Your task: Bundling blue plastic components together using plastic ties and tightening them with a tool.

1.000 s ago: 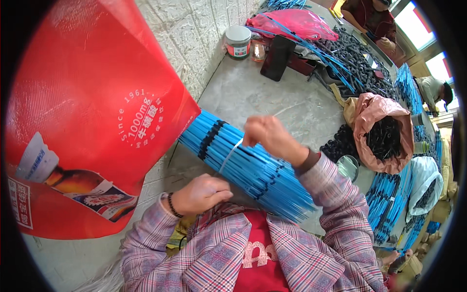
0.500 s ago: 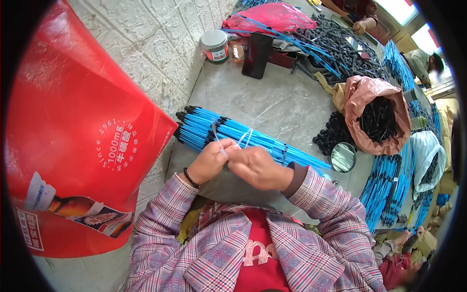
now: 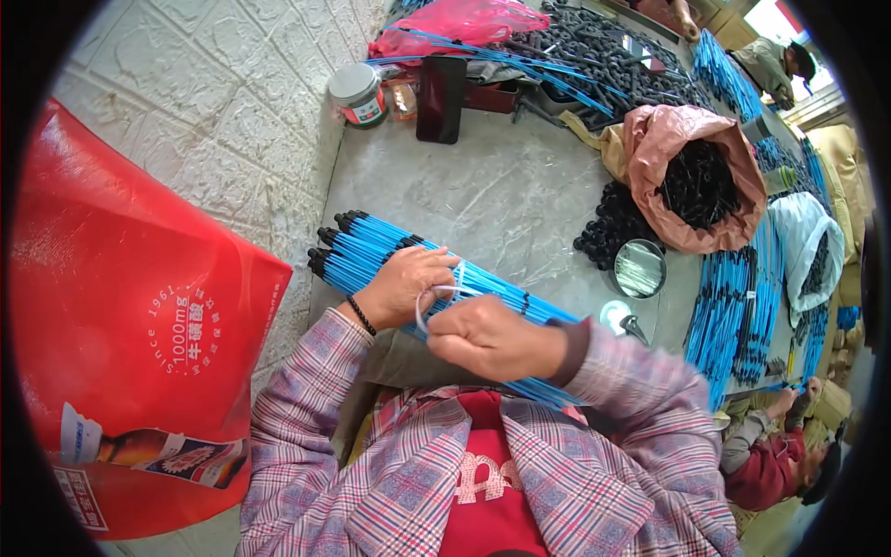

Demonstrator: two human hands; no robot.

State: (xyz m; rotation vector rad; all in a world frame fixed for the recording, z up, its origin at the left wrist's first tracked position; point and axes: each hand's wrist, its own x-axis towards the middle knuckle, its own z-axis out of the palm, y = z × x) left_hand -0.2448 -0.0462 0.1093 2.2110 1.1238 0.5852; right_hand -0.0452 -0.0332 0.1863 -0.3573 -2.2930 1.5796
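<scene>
A thick bundle of thin blue rods with black end pieces [image 3: 364, 243] lies slantwise on the table in front of me. My left hand [image 3: 415, 281] is laid over the bundle and grips it, fingers across its top and thumb hidden. Around the rods, beside those fingers, runs a thin white cable tie [image 3: 458, 275]. My right hand [image 3: 498, 338] is closed in a fist on the tie's tail, which curves up between my two hands. The fist is over the near side of the bundle and covers part of it.
Past the bundle lie a dark phone [image 3: 441, 99], a lidded jar [image 3: 357, 96] and a pink plastic bag [image 3: 455, 26]. At the right stand an open sack of black parts [image 3: 640, 148] and a round tin of ties [image 3: 639, 269]. A red bag [image 3: 139, 306] fills the left. Other people work farther off.
My left hand has gone from pinching the tie to lying on the bundle. My right hand has drawn the tie's tail toward me, and the loop looks smaller. The view has shifted.
</scene>
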